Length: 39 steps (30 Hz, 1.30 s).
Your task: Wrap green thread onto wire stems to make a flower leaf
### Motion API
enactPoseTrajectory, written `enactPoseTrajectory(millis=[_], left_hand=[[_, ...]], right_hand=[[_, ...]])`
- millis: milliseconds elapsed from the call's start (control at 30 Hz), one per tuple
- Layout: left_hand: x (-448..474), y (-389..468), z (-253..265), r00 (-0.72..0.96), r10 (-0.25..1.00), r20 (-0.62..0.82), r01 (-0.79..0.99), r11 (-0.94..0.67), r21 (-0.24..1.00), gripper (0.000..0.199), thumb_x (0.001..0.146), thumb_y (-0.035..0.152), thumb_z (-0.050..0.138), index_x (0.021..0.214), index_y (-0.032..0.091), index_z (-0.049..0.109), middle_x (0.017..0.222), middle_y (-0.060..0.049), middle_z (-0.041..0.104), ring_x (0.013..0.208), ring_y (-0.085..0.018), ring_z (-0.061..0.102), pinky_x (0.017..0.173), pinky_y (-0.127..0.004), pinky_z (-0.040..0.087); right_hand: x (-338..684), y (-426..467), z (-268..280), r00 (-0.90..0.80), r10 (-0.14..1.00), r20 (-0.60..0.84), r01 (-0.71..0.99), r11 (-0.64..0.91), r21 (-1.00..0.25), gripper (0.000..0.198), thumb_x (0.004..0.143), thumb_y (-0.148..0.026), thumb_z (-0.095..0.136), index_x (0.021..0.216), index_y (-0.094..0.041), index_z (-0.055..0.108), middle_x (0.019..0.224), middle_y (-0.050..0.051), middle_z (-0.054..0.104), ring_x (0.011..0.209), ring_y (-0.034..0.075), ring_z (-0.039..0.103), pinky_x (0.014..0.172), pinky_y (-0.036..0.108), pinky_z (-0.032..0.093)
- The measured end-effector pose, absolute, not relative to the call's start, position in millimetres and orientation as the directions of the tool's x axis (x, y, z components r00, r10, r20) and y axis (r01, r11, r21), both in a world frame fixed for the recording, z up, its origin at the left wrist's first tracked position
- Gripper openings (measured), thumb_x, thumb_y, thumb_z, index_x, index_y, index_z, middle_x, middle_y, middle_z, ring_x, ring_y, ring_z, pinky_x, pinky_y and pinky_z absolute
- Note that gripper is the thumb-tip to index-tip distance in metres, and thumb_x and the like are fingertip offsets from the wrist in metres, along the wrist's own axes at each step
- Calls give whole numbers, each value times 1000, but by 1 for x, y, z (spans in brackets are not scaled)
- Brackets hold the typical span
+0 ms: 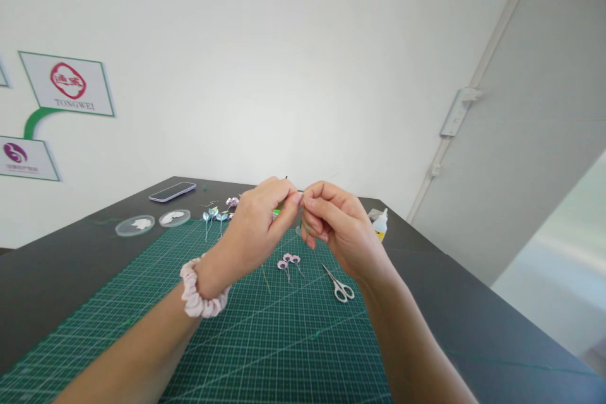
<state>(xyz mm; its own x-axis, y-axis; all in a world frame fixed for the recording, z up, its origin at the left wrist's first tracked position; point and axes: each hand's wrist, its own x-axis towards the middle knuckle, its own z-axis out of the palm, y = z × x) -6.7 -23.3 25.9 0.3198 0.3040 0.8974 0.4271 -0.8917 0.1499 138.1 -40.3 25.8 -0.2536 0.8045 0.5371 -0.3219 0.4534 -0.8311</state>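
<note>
My left hand (265,208) and my right hand (337,213) meet fingertip to fingertip above the green cutting mat (265,341). Both are pinched closed; whatever lies between the fingers is too small and too covered to name. Below them on the mat rest several small pink petal shapes on thin wire stems (288,261). White-handled scissors (339,285) lie under my right hand, blades pointing away. Left of my left hand are light-blue petal pieces on wires (213,216), with shiny pinkish pieces (231,202) just behind. A pink scrunchie (201,290) circles my left wrist.
Two shallow clear dishes with white bits, one nearer (135,226) and one farther (175,218), stand at the left. Behind them lies a phone (173,192). A glue bottle (380,225) stands right of my right hand. The black table (426,278) meets a white wall.
</note>
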Motion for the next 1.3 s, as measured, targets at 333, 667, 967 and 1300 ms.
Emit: enactPoseTrajectory(millis=[333,667,967,1300], left_hand=[[-5,-18,22,350,25,936,480,-863,-156,25,94,10,44,70,18,45,62,3,43,61,-11,41,57,-26,36],[-4,-16,20,376,-28,926,491,-842,-224,25,94,10,45,70,18,46,62,1,49,62,-13,43,59,-27,39],[-6,-13,18,406,-95,909,517,-796,-314,25,93,9,47,69,18,47,60,0,50,61,-13,41,60,-29,41],[-8,-24,26,394,473,788,216,-881,420,30,94,22,43,65,18,51,60,1,53,58,-10,48,56,-26,40]], right_hand=[[138,-42,28,-252,807,533,-353,436,-828,19,85,-25,61,67,-18,57,45,-11,36,38,4,26,38,18,37],[135,-40,27,-228,830,509,-313,433,-846,24,84,-32,60,63,-19,56,43,-12,31,36,4,21,33,18,34],[134,-42,26,-209,821,531,-306,461,-833,24,83,-29,59,62,-19,56,42,-13,28,34,4,21,32,18,30],[135,-42,24,-131,774,620,-140,604,-784,22,85,-23,56,63,-20,56,40,-11,34,32,4,30,33,19,29]])
